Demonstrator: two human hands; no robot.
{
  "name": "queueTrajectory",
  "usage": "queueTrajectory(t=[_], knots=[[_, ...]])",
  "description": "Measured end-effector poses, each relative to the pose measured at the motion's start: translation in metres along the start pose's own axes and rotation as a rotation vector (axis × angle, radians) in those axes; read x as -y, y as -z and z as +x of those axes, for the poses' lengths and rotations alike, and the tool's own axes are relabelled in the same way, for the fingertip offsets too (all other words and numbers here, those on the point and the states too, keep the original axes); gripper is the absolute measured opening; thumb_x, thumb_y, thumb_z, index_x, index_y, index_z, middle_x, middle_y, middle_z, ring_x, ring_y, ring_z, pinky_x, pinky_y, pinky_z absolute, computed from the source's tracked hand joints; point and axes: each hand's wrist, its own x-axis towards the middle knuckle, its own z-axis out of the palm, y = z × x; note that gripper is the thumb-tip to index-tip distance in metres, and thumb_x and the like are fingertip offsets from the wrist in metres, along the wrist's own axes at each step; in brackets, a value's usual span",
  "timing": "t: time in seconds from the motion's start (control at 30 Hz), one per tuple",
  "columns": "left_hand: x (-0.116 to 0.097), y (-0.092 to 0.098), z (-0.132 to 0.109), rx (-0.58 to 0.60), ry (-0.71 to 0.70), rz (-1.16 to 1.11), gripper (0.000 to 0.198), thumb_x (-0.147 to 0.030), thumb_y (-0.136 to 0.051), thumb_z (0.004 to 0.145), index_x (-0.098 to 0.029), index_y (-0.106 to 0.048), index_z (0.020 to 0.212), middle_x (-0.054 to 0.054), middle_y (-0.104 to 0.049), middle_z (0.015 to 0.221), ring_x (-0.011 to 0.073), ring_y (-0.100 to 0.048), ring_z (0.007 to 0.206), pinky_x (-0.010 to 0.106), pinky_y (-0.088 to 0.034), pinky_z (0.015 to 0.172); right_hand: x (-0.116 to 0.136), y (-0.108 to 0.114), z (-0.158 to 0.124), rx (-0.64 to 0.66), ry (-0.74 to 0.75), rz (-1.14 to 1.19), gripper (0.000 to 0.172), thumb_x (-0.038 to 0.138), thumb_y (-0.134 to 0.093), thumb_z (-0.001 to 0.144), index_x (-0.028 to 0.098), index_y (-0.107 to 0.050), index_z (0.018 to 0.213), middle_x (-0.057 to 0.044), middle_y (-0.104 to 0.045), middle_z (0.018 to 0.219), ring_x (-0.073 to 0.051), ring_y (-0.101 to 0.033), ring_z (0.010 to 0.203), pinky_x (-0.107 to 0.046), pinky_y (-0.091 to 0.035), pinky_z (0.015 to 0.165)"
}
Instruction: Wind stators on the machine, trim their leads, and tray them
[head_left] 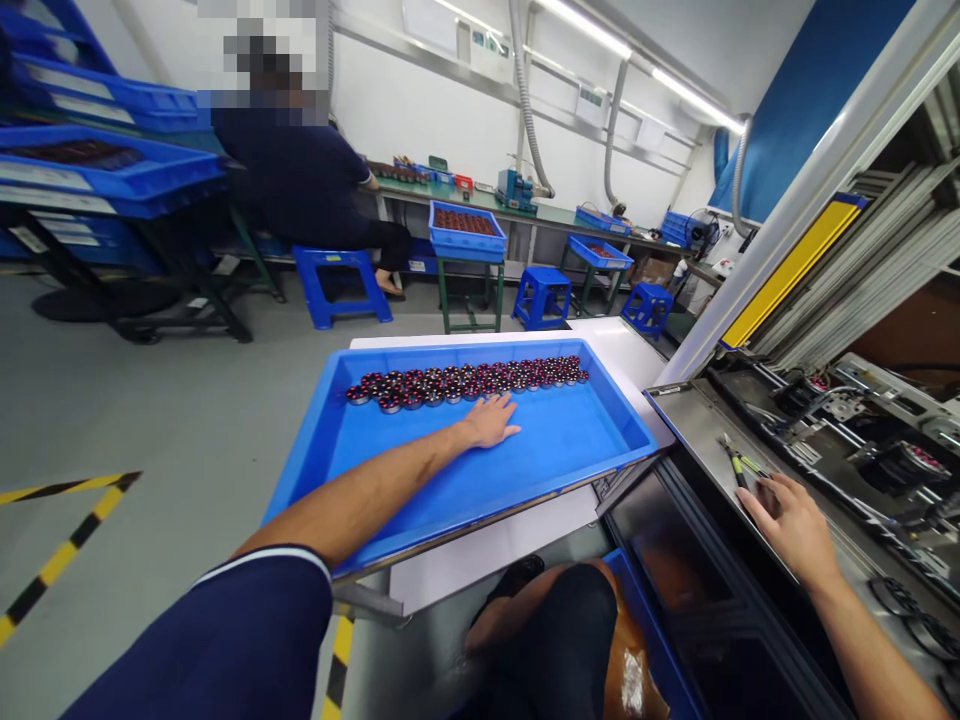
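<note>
My left hand (491, 420) is open, its fingers stretched out inside a large blue tray (420, 500). The fingertips reach the front row of small round wound motor parts (450, 385), black with red windings and packed in rows along the tray's far side; whether they press on them I cannot tell. To the right, my right hand (795, 530) is closed at the handle ends of a pair of pliers (736, 462) with black and yellow-green grips. Their jaws point away from me, over the metal ledge (682, 410) of the machine.
Right of the ledge stands a machine (862, 430) with rails, a yellow guard strip (795, 270) and round black parts. Beyond the tray are blue stools (541, 297), a stand with a filled blue crate (466, 240), and a seated person (292, 180) at a bench. Another blue bin lies by my legs.
</note>
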Motion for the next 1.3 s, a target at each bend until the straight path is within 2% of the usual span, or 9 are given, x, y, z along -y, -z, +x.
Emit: queueTrajectory(t=[0.4,0.77,0.93,1.3], knots=[[-0.028,-0.003,0.027,-0.018,-0.028,-0.025,0.050,-0.043,-0.061,0.095,-0.020,-0.053,0.138,0.013,-0.047,0.150,0.0328,-0.049,0.133,0.059,-0.041,0.109,0.004,0.003,-0.001,-0.014,0.009,0.010,0.065,0.075,-0.042,0.088,0.017,-0.069,0.102,-0.015,-0.065,0.125,-0.032,-0.061,0.117,-0.049,-0.048,0.102],[-0.048,-0.016,0.052,-0.014,-0.020,-0.053,0.053,-0.045,-0.058,0.096,-0.020,-0.049,0.142,0.014,-0.043,0.154,0.0346,-0.044,0.138,0.062,-0.036,0.113,0.007,0.005,-0.002,-0.003,-0.004,0.018,0.059,0.071,-0.046,0.088,0.019,-0.069,0.104,-0.014,-0.065,0.125,-0.031,-0.060,0.117,-0.047,-0.047,0.103],[-0.060,-0.013,0.067,-0.005,-0.058,-0.067,0.053,-0.045,-0.059,0.095,-0.021,-0.050,0.141,0.013,-0.043,0.154,0.0340,-0.045,0.138,0.061,-0.037,0.112,0.011,0.007,-0.002,0.002,-0.015,0.017,0.061,0.072,-0.044,0.089,0.017,-0.069,0.103,-0.016,-0.064,0.125,-0.031,-0.059,0.118,-0.048,-0.046,0.104],[-0.093,-0.011,0.103,0.004,-0.053,-0.087,0.049,-0.043,-0.061,0.095,-0.019,-0.053,0.138,0.013,-0.049,0.148,0.0328,-0.050,0.132,0.059,-0.042,0.109,0.018,0.011,-0.003,0.016,-0.028,0.018,0.054,0.066,-0.048,0.091,0.018,-0.070,0.103,-0.016,-0.064,0.126,-0.031,-0.059,0.118,-0.048,-0.046,0.104]])
